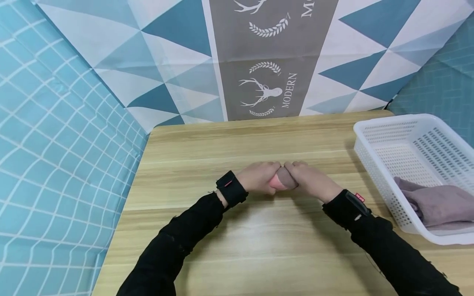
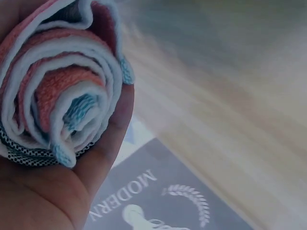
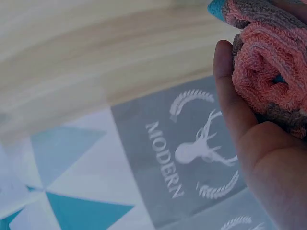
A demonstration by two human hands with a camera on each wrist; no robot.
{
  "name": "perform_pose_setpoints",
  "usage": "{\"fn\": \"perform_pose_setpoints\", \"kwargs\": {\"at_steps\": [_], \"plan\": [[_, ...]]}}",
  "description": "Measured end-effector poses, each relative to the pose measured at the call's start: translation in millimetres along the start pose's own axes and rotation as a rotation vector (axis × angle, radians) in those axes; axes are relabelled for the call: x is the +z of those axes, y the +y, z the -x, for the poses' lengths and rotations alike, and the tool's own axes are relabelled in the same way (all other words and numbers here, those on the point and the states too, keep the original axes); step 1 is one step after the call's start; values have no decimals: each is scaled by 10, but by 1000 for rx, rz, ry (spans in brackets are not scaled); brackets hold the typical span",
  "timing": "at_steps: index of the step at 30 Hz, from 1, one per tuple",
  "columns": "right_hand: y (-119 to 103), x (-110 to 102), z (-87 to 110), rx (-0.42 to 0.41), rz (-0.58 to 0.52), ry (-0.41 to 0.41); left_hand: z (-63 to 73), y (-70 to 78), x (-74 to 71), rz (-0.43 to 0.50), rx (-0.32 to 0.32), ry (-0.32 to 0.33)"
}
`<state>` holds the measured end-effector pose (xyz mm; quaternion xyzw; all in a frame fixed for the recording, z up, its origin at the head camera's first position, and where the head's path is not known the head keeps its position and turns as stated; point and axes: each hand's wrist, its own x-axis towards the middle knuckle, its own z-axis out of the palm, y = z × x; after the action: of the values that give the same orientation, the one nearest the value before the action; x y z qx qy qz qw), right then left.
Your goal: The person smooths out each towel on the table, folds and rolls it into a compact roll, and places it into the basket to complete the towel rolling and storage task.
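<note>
A towel [image 1: 284,179], pink on one side and grey-brown on the other, is rolled into a short tight bundle above the middle of the wooden table. My left hand [image 1: 259,176] grips its left end, and my right hand [image 1: 312,181] holds the right end. In the left wrist view the spiral end of the rolled towel [image 2: 72,96] shows pink terry layers with white edging and a bit of blue. Pink and grey terry coils of the towel [image 3: 271,72] appear in the right wrist view, cupped by the palm and fingers. The hands cover much of the roll.
A white perforated plastic basket [image 1: 374,160] stands on the table's right side, with a folded mauve cloth [image 1: 444,201] inside. Patterned fabric [image 1: 177,61] hangs at the table's [image 1: 192,144] far edge. A blue checked curtain [image 1: 55,164] borders the left.
</note>
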<state>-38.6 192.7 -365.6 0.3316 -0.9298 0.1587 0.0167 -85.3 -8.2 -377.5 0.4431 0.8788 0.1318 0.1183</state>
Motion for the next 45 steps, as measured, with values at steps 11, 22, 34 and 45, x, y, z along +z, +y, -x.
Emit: {"fn": "perform_pose_setpoints", "kwargs": {"at_steps": [11, 22, 34, 45], "plan": [[210, -603, 173, 142, -18, -111, -387, 359, -267, -37, 39, 63], [432, -1101, 468, 272, 20, -177, -789, 762, -386, -8, 100, 128], [749, -1479, 901, 275, 85, -74, -1199, 1167, -392, 10, 186, 205], [1143, -1644, 1300, 208, 186, 42, -1539, 1553, -395, -91, 193, 215]]}}
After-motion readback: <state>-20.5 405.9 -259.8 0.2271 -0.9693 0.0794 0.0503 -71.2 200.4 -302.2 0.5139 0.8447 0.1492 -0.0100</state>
